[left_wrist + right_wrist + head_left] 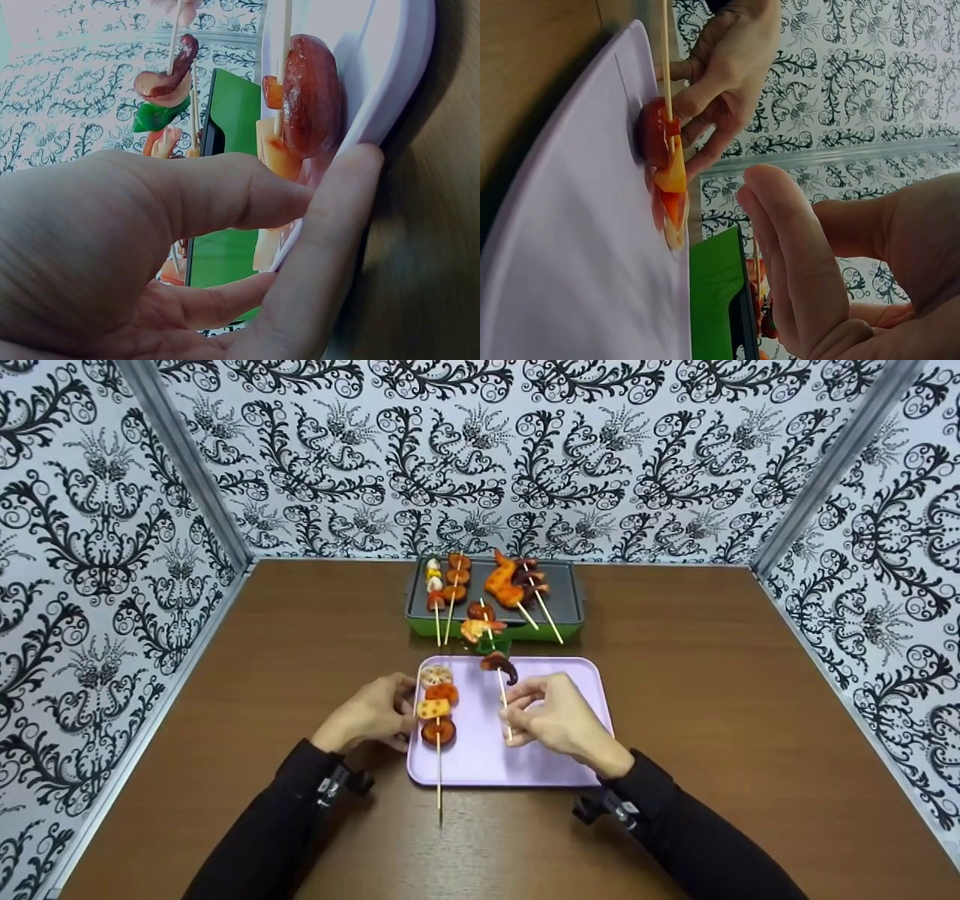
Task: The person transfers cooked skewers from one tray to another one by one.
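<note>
My left hand (377,712) pinches the left rim of a lilac tray (487,769), thumb inside and a finger along the outer side. Beside it on the tray lies a food skewer (437,710), its stick jutting past the front edge. A second skewer (491,639) is held up by its stick in my right hand (559,716), above the tray. This one carries a brown round piece, a shrimp, a green piece and a curled tentacle-like piece. In the right wrist view, my right fingers (795,255) hide the held stick.
Behind the tray stands a green grill (491,628) with a dark grey plate. Two skewers (448,585) lie on its left side, and two more (521,585), one with an orange wing-shaped piece, on its right. Patterned walls (480,457) border the brown table (300,622).
</note>
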{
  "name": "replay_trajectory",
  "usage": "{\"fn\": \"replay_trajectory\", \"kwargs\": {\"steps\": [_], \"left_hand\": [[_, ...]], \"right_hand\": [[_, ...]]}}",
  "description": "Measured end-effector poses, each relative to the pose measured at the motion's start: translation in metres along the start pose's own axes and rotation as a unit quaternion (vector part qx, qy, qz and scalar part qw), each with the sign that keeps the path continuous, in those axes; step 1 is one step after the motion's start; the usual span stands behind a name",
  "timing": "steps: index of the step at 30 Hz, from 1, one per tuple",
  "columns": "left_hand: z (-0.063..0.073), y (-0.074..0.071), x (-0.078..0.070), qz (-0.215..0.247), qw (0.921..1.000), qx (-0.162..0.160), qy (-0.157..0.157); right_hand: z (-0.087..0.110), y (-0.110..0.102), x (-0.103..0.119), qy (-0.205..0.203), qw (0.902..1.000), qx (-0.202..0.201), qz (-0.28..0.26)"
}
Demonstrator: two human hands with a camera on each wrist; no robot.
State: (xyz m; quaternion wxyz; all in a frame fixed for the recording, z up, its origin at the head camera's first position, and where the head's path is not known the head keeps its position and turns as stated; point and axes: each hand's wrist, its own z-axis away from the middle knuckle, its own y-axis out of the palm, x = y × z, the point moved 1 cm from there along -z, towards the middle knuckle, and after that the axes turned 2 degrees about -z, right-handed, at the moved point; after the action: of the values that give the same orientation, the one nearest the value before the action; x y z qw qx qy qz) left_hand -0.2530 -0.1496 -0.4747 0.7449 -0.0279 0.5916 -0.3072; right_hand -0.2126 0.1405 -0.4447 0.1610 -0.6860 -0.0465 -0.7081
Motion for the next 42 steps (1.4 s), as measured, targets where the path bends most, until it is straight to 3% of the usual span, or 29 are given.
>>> {"fn": "replay_trajectory", "kwargs": {"steps": [17, 27, 34, 42], "left_hand": [[0.002, -0.001, -0.001, 0.005, 1.0, 0.0, -0.005], [0.001, -0.001, -0.001, 0.001, 1.0, 0.002, -0.004], [0.002, -0.001, -0.002, 0.006, 1.0, -0.001, -0.006], [0.001, 0.0, -0.001, 0.006, 0.9999, 0.0, -0.011]], "right_hand": [[0.017, 0.013, -0.012, 0.023, 0.9983, 0.053, 0.005], [0.019, 0.018, -0.019, 0.031, 0.9972, 0.066, 0.017], [0.021, 0.025, -0.022, 0.064, 0.9954, 0.071, -0.008], [0.022, 0.031, -0.026, 0.066, 0.9949, 0.076, -0.006]]}}
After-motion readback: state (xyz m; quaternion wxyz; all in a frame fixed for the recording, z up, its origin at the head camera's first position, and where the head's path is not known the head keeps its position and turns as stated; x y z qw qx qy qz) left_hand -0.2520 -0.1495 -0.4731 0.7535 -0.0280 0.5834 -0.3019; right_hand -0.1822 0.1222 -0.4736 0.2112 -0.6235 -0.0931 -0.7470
